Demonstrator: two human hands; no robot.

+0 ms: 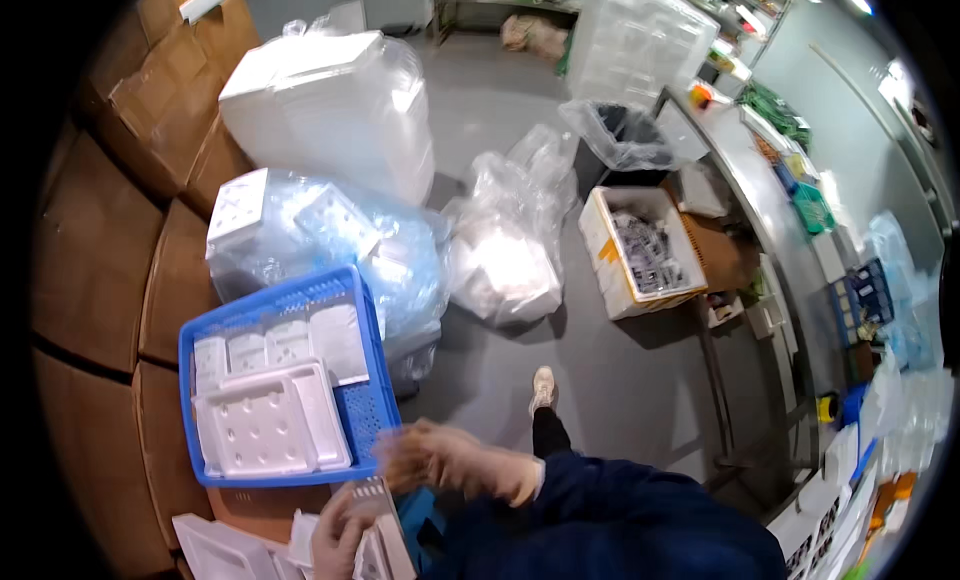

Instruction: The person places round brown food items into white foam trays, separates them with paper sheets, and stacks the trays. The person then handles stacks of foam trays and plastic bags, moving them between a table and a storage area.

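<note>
My left hand is at the lower edge with its fingers curled at a thin white plastic tray, partly hidden under them. More white plastic trays lie just left of it. My right hand, smeared by motion, is off the near right corner of a blue plastic basket; whether it holds anything does not show. Inside the basket lies a large white tray with round dimples, and smaller white trays lie behind it.
Brown cardboard boxes are stacked along the left. Bagged white goods and a clear-wrapped bundle stand on the floor ahead. To the right are a white foam box, a lined black bin and a long cluttered workbench.
</note>
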